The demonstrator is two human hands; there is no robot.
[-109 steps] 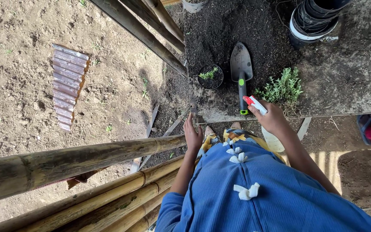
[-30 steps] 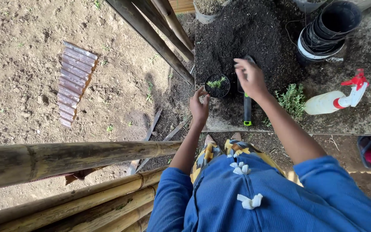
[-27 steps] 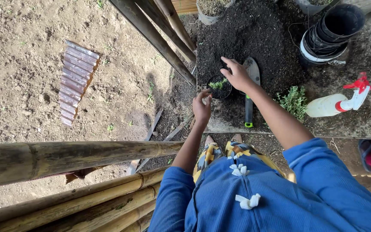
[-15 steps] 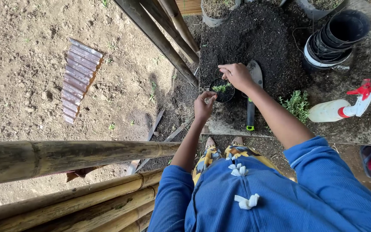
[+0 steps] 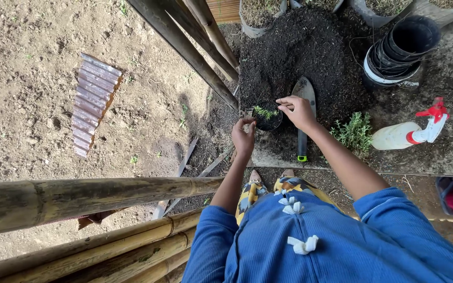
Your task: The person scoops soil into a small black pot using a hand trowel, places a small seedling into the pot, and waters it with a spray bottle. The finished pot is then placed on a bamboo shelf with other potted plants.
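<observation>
Pot [image 5: 267, 117], small and black with a green seedling, sits upper centre; my left hand [image 5: 244, 137] grips its near rim, my right hand [image 5: 298, 111] pinches its far edge.

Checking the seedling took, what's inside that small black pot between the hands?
The small black pot holds dark soil and a small green seedling. The left hand and right hand cover its edges; roots are hidden.

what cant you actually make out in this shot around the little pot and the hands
Head view, the only one:
- Small black pot: near rim hidden by left hand and right hand.
- Trowel: middle covered by right hand.
- Seedling: too small to identify.
- Stacked pots: count unclear.
</observation>
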